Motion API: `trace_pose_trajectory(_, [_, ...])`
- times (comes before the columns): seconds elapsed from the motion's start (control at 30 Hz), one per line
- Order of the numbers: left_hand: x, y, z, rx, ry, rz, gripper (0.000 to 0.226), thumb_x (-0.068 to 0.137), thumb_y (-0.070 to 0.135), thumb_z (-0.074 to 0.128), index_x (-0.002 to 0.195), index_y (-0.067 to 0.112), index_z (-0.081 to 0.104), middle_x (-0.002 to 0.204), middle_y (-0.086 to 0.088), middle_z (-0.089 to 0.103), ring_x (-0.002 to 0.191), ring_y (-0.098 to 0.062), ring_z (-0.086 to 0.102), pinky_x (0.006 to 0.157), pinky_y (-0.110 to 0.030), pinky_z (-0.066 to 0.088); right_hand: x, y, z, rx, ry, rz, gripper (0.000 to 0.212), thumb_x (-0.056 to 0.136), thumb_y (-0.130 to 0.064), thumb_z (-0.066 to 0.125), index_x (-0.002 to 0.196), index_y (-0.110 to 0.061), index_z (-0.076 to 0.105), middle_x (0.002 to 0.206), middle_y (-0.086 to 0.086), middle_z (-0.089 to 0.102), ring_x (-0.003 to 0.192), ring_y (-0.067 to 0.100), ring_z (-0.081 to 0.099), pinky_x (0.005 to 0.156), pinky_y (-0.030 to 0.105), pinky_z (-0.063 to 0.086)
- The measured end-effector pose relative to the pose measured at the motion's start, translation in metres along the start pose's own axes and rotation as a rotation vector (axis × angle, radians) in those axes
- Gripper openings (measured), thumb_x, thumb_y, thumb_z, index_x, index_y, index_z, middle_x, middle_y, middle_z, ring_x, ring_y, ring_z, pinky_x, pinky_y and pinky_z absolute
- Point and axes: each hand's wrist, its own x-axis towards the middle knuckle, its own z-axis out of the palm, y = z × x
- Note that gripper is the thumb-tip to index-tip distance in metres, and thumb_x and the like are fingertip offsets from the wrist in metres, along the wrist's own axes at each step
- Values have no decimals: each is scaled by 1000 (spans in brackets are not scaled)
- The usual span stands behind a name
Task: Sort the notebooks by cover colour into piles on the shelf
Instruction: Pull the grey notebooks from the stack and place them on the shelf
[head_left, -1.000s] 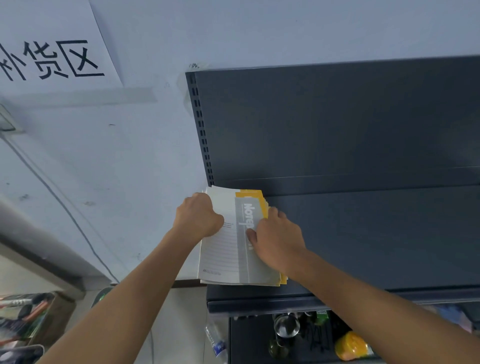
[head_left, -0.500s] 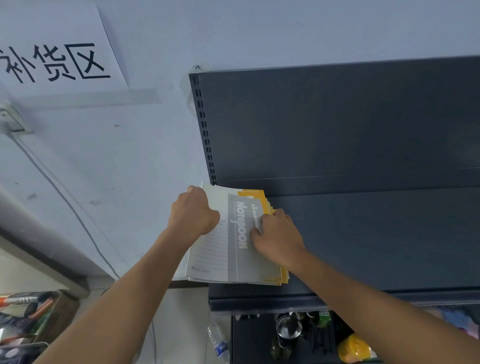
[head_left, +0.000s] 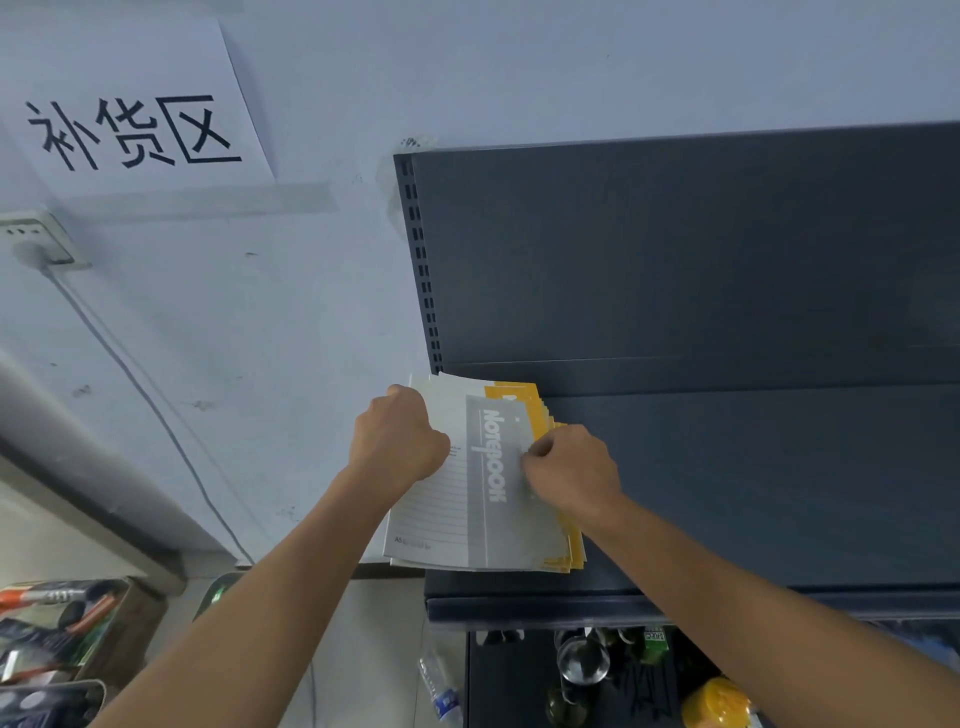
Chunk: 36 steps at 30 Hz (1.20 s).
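stack of notebooks (head_left: 441, 525) sits at the left end of the shelf (head_left: 753, 493), long axis running near to far, left hand (head_left: 400, 441) clenched on its left edge, right hand (head_left: 569, 467) pinching the top grey notebook (head_left: 498, 519) at its right edge, yellow notebooks (head_left: 571, 540) underneath.

Right hand (head_left: 571, 470) now seemingly pinches grey notebook (head_left: 511, 530).
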Motion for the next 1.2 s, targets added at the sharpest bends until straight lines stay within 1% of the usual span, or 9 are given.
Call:
trace_pose_trajectory(0.13, [-3,1,-4,36,9,7,22,85,11,57,74,12,37,78,-4,49,67,-20,48,48,-27,31,1,-8,-2,29,-59,21,14,85,-25,67,77,-12,66,71,-2,60,63,14,59,52,28,45])
trace_pose_trajectory(0.27, [-4,3,-6,-65,17,52,14,94,13,46,82,10,40,88,-7,51,71,-18,48,53,-29,31,4,-8,-1,148,-127,54,19,89,-24,62,78,-9,68,72,4,52,68,19,51,63,33,39])
trace_pose_trajectory(0.37, [-4,11,-7,-264,0,79,8,99,15,41,97,7,42,101,-5,51,84,-24,55,60,-32,36,5,-9,-3,206,-124,61,29,94,-32,55,69,-16,52,66,0,48,62,18,49,59,30,38])
trace_pose_trajectory(0.53, [1,33,-8,-543,-88,36,16,105,25,37,109,9,35,98,-10,58,75,-18,56,53,-30,40,5,-4,-21,281,-63,68,37,93,-43,53,101,-8,64,98,4,68,93,22,65,83,40,56])
trace_pose_trajectory(0.67, [5,59,8,-375,-181,135,35,104,26,39,129,1,37,123,-14,53,82,-17,52,57,-26,36,5,19,-50,239,75,94,30,92,-34,56,75,-9,56,72,2,60,62,17,56,52,25,43])
trace_pose_trajectory(0.8, [-6,98,30,-182,-240,268,60,101,25,44,151,-2,26,141,-17,48,114,-29,52,81,-31,39,-3,52,-83,226,131,187,16,85,-29,58,79,-14,57,74,2,60,61,18,55,54,25,44])
trace_pose_trajectory(0.93, [-16,150,45,-208,-220,390,51,97,22,53,140,3,33,127,-15,58,111,-32,57,85,-38,49,-16,89,-125,203,231,230,13,83,-28,59,82,-15,61,77,1,64,63,16,56,55,26,46])
trace_pose_trajectory(1.07, [-35,216,65,-248,-190,515,33,94,23,60,106,10,32,87,-4,53,79,-22,56,56,-29,38,-34,135,-175,155,370,274,22,88,-29,58,84,-8,61,78,-1,64,65,13,57,52,26,41])
trace_pose_trajectory(1.2, [-69,283,92,-213,-213,614,32,94,23,59,102,11,31,81,-1,45,68,-14,47,49,-28,30,-55,192,-215,72,447,322,25,92,-27,56,79,-6,57,77,9,65,61,19,53,50,26,38])
